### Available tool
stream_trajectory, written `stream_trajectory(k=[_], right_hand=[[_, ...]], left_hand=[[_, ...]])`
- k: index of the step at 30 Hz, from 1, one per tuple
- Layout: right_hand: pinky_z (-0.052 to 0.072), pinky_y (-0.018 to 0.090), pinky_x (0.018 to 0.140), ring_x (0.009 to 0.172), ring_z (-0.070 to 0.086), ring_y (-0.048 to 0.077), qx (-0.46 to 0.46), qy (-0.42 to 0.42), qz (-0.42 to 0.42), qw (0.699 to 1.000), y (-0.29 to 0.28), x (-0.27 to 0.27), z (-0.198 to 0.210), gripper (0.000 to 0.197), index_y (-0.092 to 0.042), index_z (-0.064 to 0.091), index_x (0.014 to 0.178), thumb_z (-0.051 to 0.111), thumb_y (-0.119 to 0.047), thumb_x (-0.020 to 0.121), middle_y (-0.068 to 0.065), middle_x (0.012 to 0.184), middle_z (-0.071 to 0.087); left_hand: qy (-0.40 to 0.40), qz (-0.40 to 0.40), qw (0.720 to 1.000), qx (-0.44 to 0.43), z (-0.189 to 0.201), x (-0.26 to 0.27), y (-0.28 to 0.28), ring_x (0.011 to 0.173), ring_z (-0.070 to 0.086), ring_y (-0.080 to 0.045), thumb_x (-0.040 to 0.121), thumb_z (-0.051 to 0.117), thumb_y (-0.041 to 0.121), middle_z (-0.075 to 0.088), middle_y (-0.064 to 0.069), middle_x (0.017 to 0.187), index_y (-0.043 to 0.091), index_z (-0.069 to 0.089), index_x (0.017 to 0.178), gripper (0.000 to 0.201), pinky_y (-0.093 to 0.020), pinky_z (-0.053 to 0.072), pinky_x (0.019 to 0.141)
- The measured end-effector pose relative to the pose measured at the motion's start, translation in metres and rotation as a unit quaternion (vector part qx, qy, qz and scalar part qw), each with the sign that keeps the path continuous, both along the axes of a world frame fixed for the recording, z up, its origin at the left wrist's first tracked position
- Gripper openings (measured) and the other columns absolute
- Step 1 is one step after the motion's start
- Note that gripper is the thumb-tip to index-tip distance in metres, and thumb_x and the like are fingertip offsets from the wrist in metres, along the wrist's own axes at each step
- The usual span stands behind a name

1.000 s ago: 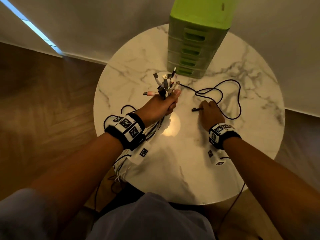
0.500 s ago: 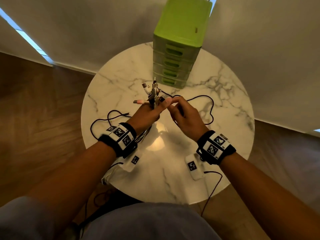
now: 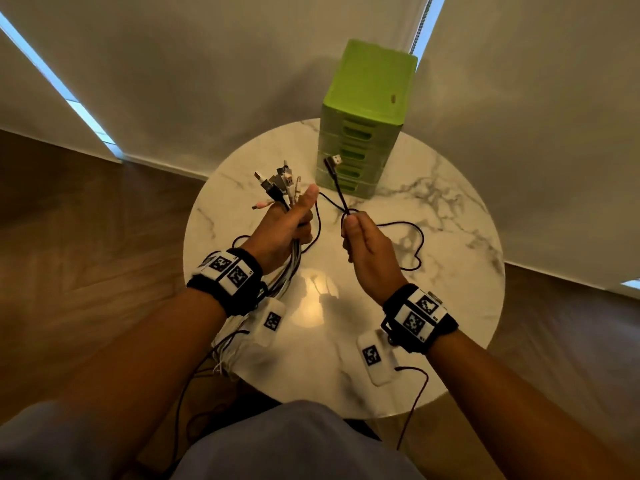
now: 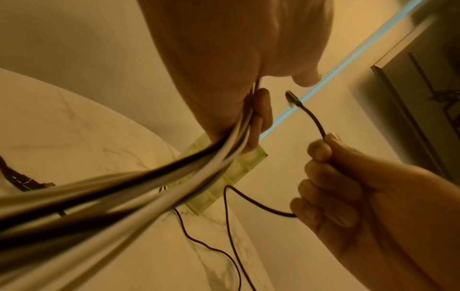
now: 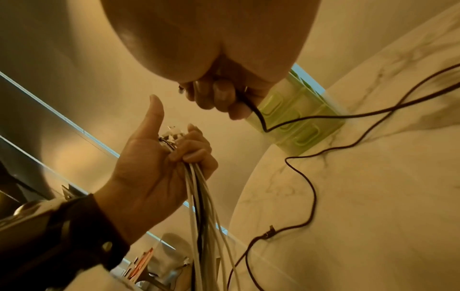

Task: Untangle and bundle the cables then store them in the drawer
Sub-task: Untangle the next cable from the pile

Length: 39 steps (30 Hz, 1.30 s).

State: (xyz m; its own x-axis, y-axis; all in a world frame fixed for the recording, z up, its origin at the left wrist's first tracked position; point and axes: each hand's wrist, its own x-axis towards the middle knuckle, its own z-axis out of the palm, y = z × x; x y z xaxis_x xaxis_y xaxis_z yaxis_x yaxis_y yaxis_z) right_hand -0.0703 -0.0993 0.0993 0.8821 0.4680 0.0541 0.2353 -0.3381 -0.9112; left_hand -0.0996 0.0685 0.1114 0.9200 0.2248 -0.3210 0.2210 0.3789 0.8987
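My left hand (image 3: 289, 225) grips a bundle of white and black cables (image 3: 282, 183), plugs pointing up, thumb raised; the cords (image 4: 124, 189) trail down off the table edge. My right hand (image 3: 360, 237) pinches a thin black cable (image 3: 337, 187) a little below its USB plug (image 3: 334, 160), which stands up in front of the green drawer unit (image 3: 367, 116). The rest of that black cable (image 5: 311, 196) loops loosely across the marble table (image 3: 450, 202). Both hands are raised above the table, a short gap between them. The drawers look closed.
The round marble table (image 3: 311, 358) stands near a pale wall, wood floor around it. The green drawer unit sits at the table's far edge. White tagged pods (image 3: 270, 322) hang from both wrists, with thin wires running down past my lap.
My right hand picked the black cable's plug end off the table, brought it up beside the bundle, then moved apart to the right. Both hands rose; the view pulled back.
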Motion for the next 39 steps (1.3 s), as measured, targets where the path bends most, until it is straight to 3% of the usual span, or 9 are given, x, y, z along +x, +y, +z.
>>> stream_trajectory(k=[4,7,10,15,20,24,28,32,39], right_hand=[[0.041,0.018,0.065,0.068,0.054,0.002,-0.046,-0.037,0.073,0.996,0.012,-0.003,0.006,0.025,-0.018,0.055,0.098,0.035,-0.03,0.108,-0.013,0.076,0.055],[0.049,0.026,0.074,0.082,0.065,0.009,-0.095,-0.075,0.119,0.985,0.021,-0.006,0.003,0.03,-0.018,0.056,0.115,0.032,-0.035,0.108,-0.006,0.094,0.068],[0.048,0.044,0.069,0.075,0.063,0.028,-0.138,-0.148,0.127,0.971,0.025,-0.007,-0.005,0.038,-0.019,0.057,0.101,0.029,-0.043,0.106,0.002,0.081,0.068],[0.046,0.041,0.071,0.066,0.059,0.026,-0.186,-0.15,0.173,0.956,0.019,-0.007,-0.016,0.039,-0.02,0.057,0.084,0.031,-0.039,0.107,-0.013,0.063,0.051],[0.05,0.043,0.071,0.061,0.054,0.018,-0.259,-0.005,0.21,0.943,-0.009,-0.007,-0.044,0.035,-0.02,0.048,0.09,0.03,-0.044,0.106,-0.006,0.075,0.059],[0.055,0.047,0.068,0.058,0.054,0.015,-0.286,0.096,0.162,0.939,-0.038,0.0,-0.066,0.034,-0.017,0.051,0.092,0.033,-0.042,0.106,0.001,0.083,0.061],[0.052,0.032,0.048,0.058,0.062,0.027,-0.219,0.146,0.012,0.965,-0.04,0.017,-0.052,0.045,-0.016,0.053,0.081,0.035,-0.05,0.104,0.003,0.072,0.056],[0.057,0.039,0.054,0.058,0.059,0.023,-0.108,0.082,-0.015,0.991,-0.009,0.027,-0.009,0.042,-0.016,0.053,0.082,0.036,-0.047,0.105,0.003,0.072,0.054],[0.05,0.034,0.065,0.062,0.053,0.005,-0.116,-0.034,0.125,0.985,0.032,0.012,0.027,0.026,-0.026,0.053,0.098,0.032,-0.037,0.108,-0.013,0.071,0.053]], left_hand=[[-0.014,-0.034,0.997,0.064,0.002,-0.006,-0.004,0.053,0.036,-0.015,0.084,0.071,0.055,0.038,0.001,0.06,0.025,0.05,0.069,0.039,-0.029,0.032,0.055],[0.037,-0.007,0.993,0.115,0.005,-0.005,-0.009,0.079,0.068,-0.018,0.097,0.063,0.045,0.066,-0.007,0.08,0.015,0.062,0.084,0.032,-0.036,0.056,0.078],[0.058,0.026,0.981,0.185,0.003,-0.003,-0.004,0.068,0.057,-0.017,0.102,0.048,0.049,0.058,0.002,0.066,0.019,0.053,0.066,0.047,-0.037,0.048,0.075],[-0.005,0.077,0.995,0.068,0.015,0.006,0.017,0.066,0.066,-0.023,0.108,0.04,0.035,0.061,0.0,0.065,0.012,0.055,0.072,0.046,-0.038,0.06,0.067],[-0.062,0.114,0.991,-0.029,0.037,0.022,0.054,0.041,0.028,-0.006,0.107,0.043,0.037,0.041,0.008,0.058,0.025,0.042,0.071,0.038,-0.022,0.025,0.043],[-0.098,0.11,0.989,-0.008,0.061,0.031,0.078,0.046,0.025,-0.007,0.107,0.042,0.036,0.037,0.008,0.056,0.024,0.041,0.07,0.039,-0.024,0.017,0.047],[-0.054,0.066,0.991,0.102,0.063,0.025,0.061,0.053,0.037,-0.011,0.107,0.044,0.034,0.053,0.0,0.058,0.022,0.05,0.065,0.044,-0.026,0.028,0.053],[0.027,-0.043,0.974,0.222,0.035,0.008,0.028,0.063,0.044,-0.018,0.1,0.043,0.056,0.067,-0.032,0.099,0.031,0.07,0.056,0.058,-0.039,0.037,0.073],[0.01,-0.052,0.978,0.201,0.023,0.006,0.006,0.079,0.059,-0.008,0.106,0.038,0.049,0.069,0.014,0.077,0.03,0.079,0.1,0.046,-0.025,0.044,0.077]])
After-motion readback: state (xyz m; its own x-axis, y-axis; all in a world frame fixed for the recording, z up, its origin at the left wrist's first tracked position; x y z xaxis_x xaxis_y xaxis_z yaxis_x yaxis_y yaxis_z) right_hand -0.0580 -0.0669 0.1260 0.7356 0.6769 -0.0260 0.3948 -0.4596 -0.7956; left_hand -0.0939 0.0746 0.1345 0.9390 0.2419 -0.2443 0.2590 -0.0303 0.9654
